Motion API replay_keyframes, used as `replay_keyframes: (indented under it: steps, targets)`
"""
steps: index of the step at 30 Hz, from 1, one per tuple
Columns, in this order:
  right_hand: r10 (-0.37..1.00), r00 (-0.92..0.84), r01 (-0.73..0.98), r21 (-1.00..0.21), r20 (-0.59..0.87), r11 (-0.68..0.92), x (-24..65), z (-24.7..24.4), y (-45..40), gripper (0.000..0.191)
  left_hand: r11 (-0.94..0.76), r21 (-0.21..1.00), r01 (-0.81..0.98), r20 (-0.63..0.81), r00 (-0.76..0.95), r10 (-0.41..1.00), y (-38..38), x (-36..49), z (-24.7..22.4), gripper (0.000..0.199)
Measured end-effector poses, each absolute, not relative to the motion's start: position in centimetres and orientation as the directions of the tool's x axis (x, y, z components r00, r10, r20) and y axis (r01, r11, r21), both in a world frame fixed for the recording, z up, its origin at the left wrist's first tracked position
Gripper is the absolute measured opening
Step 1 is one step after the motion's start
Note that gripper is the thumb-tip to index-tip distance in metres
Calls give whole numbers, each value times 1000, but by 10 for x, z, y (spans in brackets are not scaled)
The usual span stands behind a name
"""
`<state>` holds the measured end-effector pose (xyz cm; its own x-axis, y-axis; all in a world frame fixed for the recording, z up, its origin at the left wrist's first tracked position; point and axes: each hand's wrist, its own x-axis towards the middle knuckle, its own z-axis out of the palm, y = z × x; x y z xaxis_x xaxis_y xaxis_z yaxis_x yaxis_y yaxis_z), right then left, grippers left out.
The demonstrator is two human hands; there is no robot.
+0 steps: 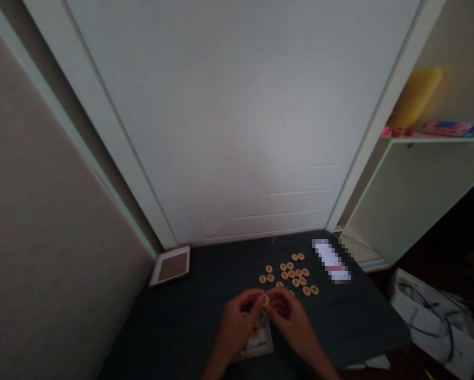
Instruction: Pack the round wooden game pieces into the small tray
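My left hand point(239, 322) and my right hand point(290, 319) meet above the near part of the dark table. Between their fingertips they pinch a small round wooden piece point(265, 300) with a dark mark. Under the hands lies a pale, flat tray or box point(264, 345), partly covered by my left hand, with a few round pieces on it. Beyond my hands, several round wooden pieces point(291, 274) with reddish characters are scattered on the table. A couple of them are partly hidden behind my right fingers.
A brown-and-white framed item point(173, 266) lies at the table's back left. A pixelated white item point(331, 261) is at the back right. A white panel point(240, 132) rises behind the dark table point(161, 327). A white box with cables point(435, 322) stands right of it.
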<state>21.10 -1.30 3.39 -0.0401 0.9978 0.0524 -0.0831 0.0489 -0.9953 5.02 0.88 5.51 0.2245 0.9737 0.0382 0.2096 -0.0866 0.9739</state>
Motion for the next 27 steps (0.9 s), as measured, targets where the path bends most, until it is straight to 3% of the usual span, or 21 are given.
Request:
replay_keyframes:
  steps: [8,17,24,27]
  targets:
    - [995,-82,-87,-995,56,49,214,35,-12,34,-58,986,157,8,304,953,11,45,49,33]
    - [993,-119,-30,-999,18,14,210,26,-17,31,-153,925,349,35,323,946,-1,33,57,26]
    - [988,-137,117,-992,-70,-54,218,7,-39,28,-254,785,566,134,245,960,-27,-14,35,18]
    - [989,-140,253,-967,-51,-14,216,4,-44,20,-356,707,611,207,302,930,-37,-23,23,18]
